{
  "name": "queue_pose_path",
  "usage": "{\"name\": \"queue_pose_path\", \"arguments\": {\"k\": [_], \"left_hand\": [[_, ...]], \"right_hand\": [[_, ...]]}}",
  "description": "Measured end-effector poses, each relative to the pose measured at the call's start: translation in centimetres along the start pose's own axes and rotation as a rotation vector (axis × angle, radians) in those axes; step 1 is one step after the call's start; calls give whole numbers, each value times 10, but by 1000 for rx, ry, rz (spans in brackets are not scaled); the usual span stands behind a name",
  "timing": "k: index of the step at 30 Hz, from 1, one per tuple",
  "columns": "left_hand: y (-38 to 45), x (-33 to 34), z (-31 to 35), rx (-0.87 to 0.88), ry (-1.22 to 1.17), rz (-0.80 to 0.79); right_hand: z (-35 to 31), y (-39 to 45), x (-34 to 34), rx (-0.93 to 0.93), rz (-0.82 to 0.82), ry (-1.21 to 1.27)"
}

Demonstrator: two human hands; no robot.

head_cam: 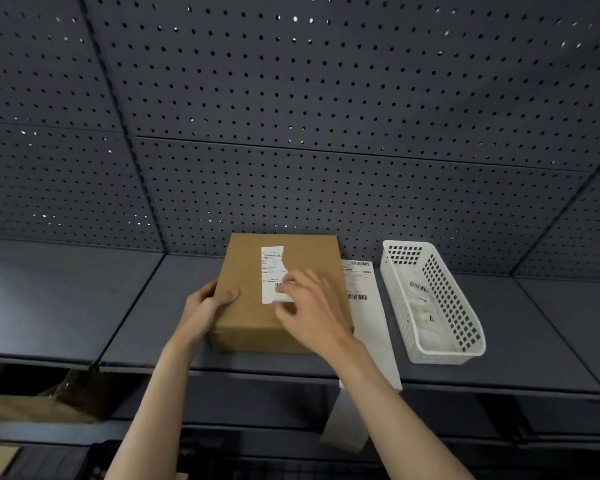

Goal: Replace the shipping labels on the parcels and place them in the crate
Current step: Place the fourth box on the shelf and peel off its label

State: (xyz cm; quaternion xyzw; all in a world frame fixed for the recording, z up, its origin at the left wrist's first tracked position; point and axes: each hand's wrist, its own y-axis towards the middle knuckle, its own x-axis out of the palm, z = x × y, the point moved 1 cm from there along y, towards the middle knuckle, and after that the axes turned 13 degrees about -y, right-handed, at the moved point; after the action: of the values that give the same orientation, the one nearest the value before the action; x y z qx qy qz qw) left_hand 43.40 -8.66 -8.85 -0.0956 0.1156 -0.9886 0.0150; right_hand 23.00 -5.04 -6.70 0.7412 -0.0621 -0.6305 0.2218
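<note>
A brown cardboard parcel [253, 306] lies flat on the dark shelf [139, 323]. A white shipping label [270, 271] is stuck on its top, its right part torn away or peeled. My left hand [210, 303] grips the parcel's left edge, thumb on top. My right hand [309, 306] lies over the label's lower right part, fingertips pinching its loose edge; the hand is motion-blurred. A strip of fresh white labels [364, 299] lies to the right of the parcel and hangs over the shelf's front edge.
A white perforated plastic basket [464, 351] stands at the right on the shelf, holding crumpled label paper. A dark pegboard wall [291, 133] rises behind. Below the shelf at the left are cardboard pieces [31, 403].
</note>
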Motion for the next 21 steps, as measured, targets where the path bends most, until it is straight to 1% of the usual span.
{"name": "queue_pose_path", "arguments": {"k": [2, 4, 6, 12, 21], "left_hand": [[-1, 0, -2, 4, 4, -7], [-2, 0, -3, 3, 2, -13], [-3, 0, -3, 3, 0, -10], [0, -2, -3, 15, -17, 5], [1, -2, -5, 26, -29, 10]], "right_hand": [[-6, 9, 7, -76, -170, 59], [-7, 14, 9, -57, -254, 95], [-6, 19, 8, -48, -291, 103], [-11, 25, -1, -97, -274, 27], [-11, 27, 3, -68, -256, 52]]}}
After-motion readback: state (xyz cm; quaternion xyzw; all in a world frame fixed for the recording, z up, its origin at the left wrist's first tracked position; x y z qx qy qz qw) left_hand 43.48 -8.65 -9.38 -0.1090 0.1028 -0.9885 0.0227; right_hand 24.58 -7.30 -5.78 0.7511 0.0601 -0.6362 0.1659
